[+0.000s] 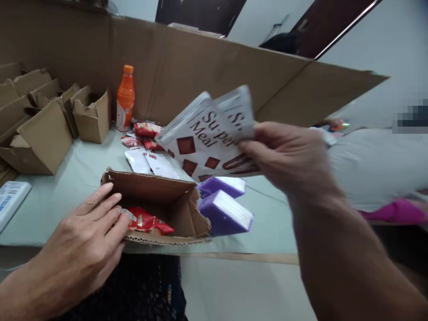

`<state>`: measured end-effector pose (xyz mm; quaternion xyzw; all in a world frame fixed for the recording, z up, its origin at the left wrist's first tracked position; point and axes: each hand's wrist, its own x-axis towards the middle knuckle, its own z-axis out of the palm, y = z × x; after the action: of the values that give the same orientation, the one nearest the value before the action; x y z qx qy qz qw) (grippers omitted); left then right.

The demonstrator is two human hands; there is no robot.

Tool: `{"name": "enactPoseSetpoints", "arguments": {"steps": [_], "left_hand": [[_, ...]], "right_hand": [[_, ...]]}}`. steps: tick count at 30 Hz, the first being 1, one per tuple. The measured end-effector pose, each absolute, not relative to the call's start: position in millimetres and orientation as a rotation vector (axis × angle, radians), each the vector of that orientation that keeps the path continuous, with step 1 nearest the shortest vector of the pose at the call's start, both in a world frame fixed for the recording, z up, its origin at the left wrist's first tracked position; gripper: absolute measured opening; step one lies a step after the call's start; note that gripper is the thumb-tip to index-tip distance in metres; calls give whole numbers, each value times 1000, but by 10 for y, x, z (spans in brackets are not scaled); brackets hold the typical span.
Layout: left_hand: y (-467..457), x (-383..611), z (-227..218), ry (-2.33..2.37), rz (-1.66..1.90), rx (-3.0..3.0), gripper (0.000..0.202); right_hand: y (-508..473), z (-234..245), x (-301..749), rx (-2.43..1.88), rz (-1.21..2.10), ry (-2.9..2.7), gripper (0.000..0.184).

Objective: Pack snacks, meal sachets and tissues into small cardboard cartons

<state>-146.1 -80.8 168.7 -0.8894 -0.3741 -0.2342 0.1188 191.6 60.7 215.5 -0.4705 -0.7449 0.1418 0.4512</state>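
My right hand pinches a fan of white sachets printed "Super Meal" with dark red squares, held in the air above the table. My left hand lies with fingers stretched against the left side of a small open cardboard box at the table's near edge. Inside that box lies a red snack packet. Two purple soap-like packs sit just right of the box, under the raised sachets.
An orange drink bottle stands at the back by a tall cardboard wall. Several open small boxes crowd the left. Red packets and white sachets lie mid-table. Another person's arm rests at right.
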Motion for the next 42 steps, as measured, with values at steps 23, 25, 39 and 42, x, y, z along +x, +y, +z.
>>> {"name": "enactPoseSetpoints", "arguments": {"steps": [23,25,39,42], "left_hand": [[-811,-1435,1586,-1364,-190,-2857,28],[-813,-1467,1571,-1335,-237,-2873,27],[-766,-1509,1495,-1264,-389,-2901,31],[-756,-1523,1502,-1226,-423,-2901,32]], "right_hand": [[112,1902,619,-1079,260,-3266,11],[164,2016,626,-1118,322,-3314,19],[420,1786,472,-1127,528,-3378,29],[417,1820,383,-1152,511,-3485,28]]}}
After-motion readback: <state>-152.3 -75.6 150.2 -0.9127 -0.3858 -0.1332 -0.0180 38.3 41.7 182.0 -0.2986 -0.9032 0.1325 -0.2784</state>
